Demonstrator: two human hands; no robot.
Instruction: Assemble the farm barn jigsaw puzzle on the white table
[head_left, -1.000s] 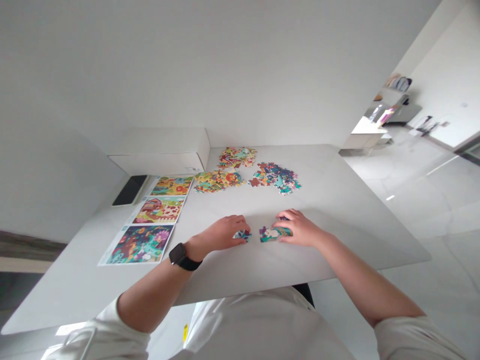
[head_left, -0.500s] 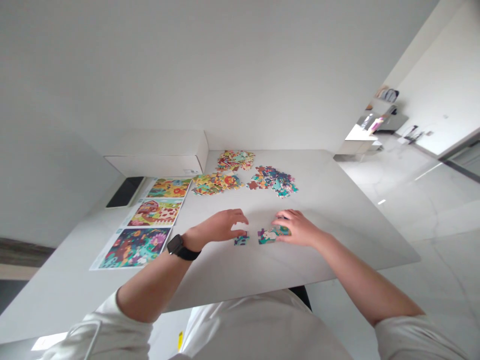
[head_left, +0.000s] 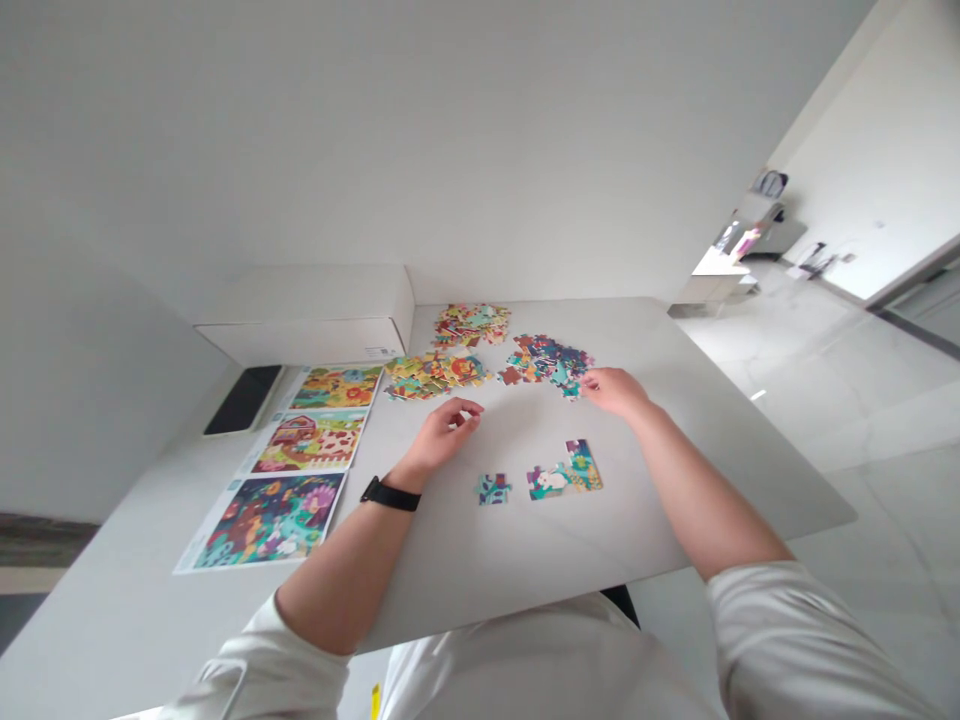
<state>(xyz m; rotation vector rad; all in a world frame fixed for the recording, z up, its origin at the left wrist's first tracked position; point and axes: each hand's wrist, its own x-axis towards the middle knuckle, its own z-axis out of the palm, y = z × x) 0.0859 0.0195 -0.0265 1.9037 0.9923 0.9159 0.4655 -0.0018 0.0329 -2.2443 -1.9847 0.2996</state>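
Note:
My right hand (head_left: 616, 391) reaches to the right edge of a pile of dark blue and teal puzzle pieces (head_left: 551, 362). Its fingertips are pinched on a piece at that edge, partly hidden by the fingers. My left hand (head_left: 448, 432), a black watch on its wrist, hovers over the table with loosely curled fingers, thumb and forefinger apart, and holds nothing. Below it lies a single teal and purple puzzle piece (head_left: 493, 489). To the right of that, several joined puzzle pieces (head_left: 564, 478) with a white animal form an L shape.
Two more piles, yellow puzzle pieces (head_left: 435, 374) and mixed red-green puzzle pieces (head_left: 471, 323), lie toward the wall. At left is a sheet with three reference pictures (head_left: 281, 520). Behind it are a phone (head_left: 244, 399) and a white box (head_left: 304, 335).
My right hand has left the joined pieces and moved up to the dark pile. My left hand has lifted away from the single piece, up and left.

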